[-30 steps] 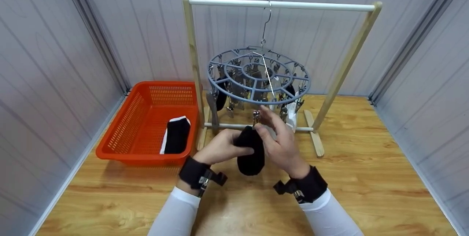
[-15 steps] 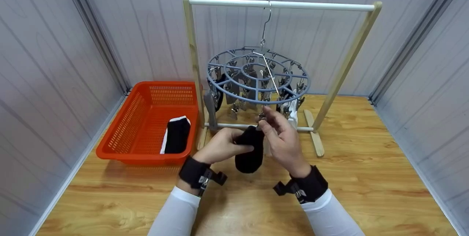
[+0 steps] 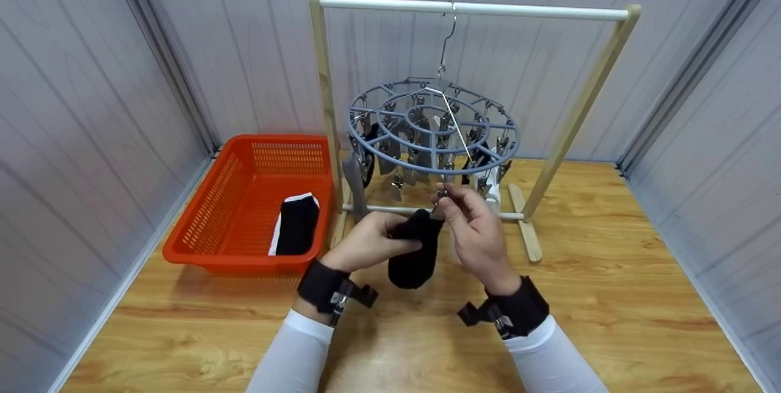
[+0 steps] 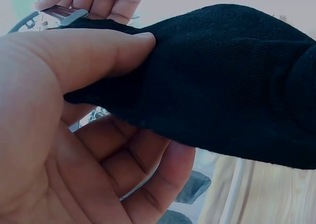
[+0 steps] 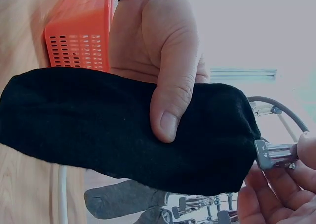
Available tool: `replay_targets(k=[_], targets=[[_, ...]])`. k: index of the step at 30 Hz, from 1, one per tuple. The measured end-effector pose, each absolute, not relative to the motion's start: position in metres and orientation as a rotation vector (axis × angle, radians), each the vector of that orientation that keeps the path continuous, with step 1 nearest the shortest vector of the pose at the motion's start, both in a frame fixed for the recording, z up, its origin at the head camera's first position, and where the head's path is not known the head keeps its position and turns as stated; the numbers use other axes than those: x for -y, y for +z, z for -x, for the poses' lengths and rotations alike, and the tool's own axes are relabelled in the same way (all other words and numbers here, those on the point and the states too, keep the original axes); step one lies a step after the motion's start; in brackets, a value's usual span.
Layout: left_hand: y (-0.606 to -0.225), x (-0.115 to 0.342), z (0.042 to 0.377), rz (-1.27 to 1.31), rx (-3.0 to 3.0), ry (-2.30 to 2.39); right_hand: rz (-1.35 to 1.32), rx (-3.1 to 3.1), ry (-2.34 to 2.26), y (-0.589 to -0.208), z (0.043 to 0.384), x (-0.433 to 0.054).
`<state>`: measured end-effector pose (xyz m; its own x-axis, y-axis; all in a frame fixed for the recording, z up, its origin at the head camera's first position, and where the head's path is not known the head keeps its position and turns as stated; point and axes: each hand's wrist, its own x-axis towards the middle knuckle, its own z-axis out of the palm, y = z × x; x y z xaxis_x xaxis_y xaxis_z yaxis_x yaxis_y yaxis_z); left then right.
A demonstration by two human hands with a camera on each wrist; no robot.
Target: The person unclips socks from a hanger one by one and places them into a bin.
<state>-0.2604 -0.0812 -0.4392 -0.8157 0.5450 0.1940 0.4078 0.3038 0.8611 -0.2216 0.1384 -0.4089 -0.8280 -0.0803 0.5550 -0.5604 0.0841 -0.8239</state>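
A black sock hangs toe down below the front of the round grey clip hanger. My left hand pinches it near the cuff, thumb in front and fingers behind. With thumb and fingers my right hand holds a metal clip under the hanger's rim. The clip's tips meet one corner of the cuff in the right wrist view; how far they overlap the fabric is hard to tell. In the left wrist view the sock spreads across my left hand.
A white bar on a wooden stand carries the hanger. Several grey, black and white socks hang from other clips. At left, an orange basket contains black-and-white fabric. Corrugated walls enclose the wood-patterned surface.
My right hand's fingers have closed round the clip and brought it to the cuff. The hanger has turned a little. My left hand keeps its hold, and the sock has shifted slightly left.
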Motion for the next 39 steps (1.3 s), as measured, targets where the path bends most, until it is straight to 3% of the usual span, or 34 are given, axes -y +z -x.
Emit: replay_targets(k=[39], targets=[[-0.4356, 0.0911, 0.2624, -0.907, -2.393, 1.502, -0.579, 1.950, 1.616, -0.4081, 0.2219, -0.1435]])
